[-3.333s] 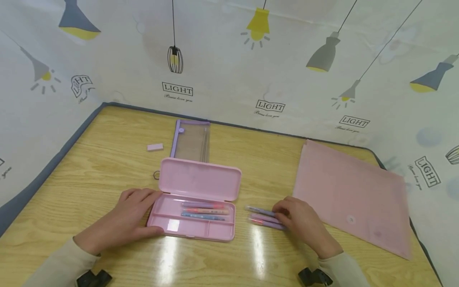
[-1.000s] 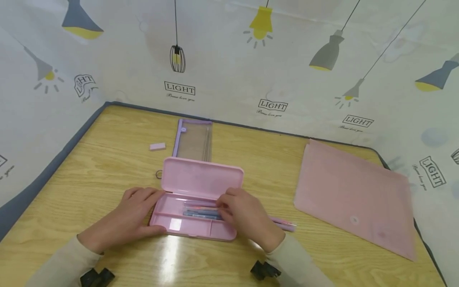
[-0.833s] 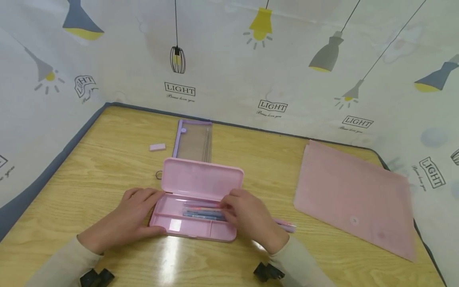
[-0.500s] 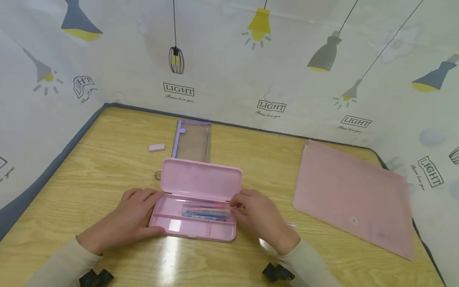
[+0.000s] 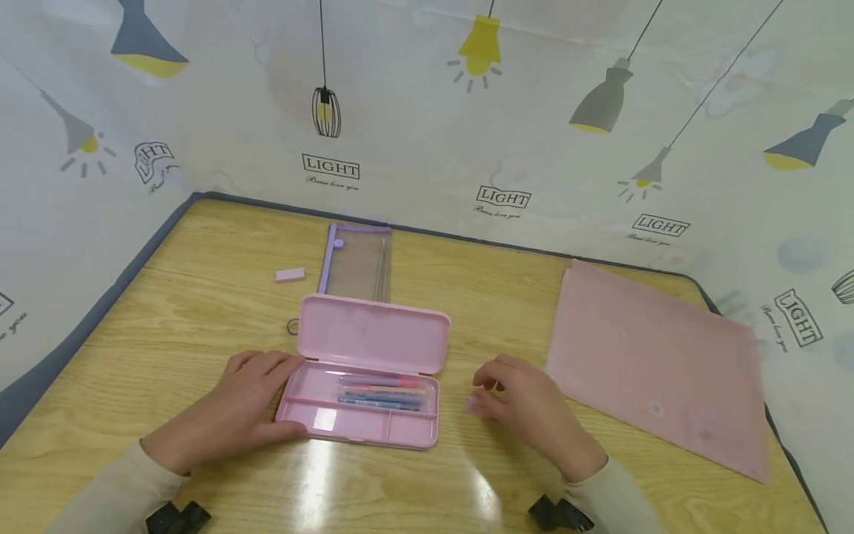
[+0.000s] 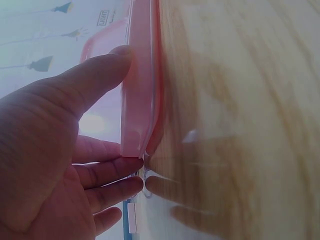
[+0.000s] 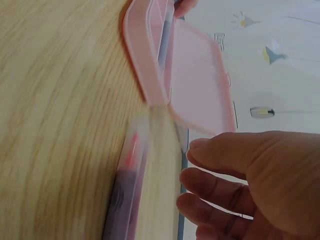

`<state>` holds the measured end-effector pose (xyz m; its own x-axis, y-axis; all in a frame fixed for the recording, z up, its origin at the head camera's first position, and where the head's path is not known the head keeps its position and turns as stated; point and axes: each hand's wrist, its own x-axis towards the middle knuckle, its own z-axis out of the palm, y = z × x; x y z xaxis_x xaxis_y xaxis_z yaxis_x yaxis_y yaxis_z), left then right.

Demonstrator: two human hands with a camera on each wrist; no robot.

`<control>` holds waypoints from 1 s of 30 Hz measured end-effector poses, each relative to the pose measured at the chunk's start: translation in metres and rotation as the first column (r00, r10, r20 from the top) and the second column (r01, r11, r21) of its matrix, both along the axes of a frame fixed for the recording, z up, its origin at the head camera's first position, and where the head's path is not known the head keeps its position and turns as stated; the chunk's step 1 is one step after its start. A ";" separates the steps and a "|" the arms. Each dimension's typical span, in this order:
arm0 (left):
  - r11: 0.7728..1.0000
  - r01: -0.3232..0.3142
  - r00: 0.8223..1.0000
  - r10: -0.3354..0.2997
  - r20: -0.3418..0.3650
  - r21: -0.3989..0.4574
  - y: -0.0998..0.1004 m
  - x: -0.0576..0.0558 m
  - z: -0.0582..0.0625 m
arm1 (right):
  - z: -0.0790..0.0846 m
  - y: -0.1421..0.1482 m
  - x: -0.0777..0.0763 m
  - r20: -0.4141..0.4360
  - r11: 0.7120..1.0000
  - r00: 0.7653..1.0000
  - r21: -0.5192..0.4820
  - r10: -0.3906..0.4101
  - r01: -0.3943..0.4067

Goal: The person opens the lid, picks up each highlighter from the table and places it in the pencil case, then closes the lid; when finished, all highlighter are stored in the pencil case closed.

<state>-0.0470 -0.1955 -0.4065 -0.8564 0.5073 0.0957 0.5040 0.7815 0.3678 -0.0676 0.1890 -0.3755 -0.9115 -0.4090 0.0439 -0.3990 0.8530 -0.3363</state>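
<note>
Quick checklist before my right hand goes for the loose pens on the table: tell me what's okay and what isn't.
1. Lid open: ok, tipped back from the pencil case.
2. Case steadied: ok, left hand grips its left end.
3. Right hand free: ok, it appears to hold nothing.
4. Loose pens nearby: ok, beside that hand.
5. Room in the long compartment: ok, bare space left of the stored pens.
6. Loose pen count: cannot tell, partly hidden.

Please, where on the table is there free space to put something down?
Bare table lies between the clear pouch and the pink folder, beyond the right hand; also left of the eraser. Crowded: around the pencil case, with the left hand at its left end and pens beside the right hand.
</note>
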 end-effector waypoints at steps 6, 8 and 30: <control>1.000 0.000 1.000 0.000 -0.003 0.000 0.000 0.000 0.001 | -0.002 0.024 0.003 0.019 0.999 0.999 0.009 -0.032 0.031; 1.000 -0.002 1.000 0.002 -0.003 -0.001 0.000 0.000 0.001 | -0.003 0.032 0.004 0.038 0.999 0.998 0.010 -0.045 0.045; 1.000 0.007 1.000 -0.007 -0.012 -0.004 0.000 0.000 0.001 | -0.020 0.059 0.009 0.045 0.998 0.997 0.026 -0.063 0.062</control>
<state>-0.0467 -0.1958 -0.4052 -0.8515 0.5140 0.1035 0.5139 0.7792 0.3588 -0.0586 0.2484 -0.3956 -0.9363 -0.3512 -0.0076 -0.3290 0.8843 -0.3313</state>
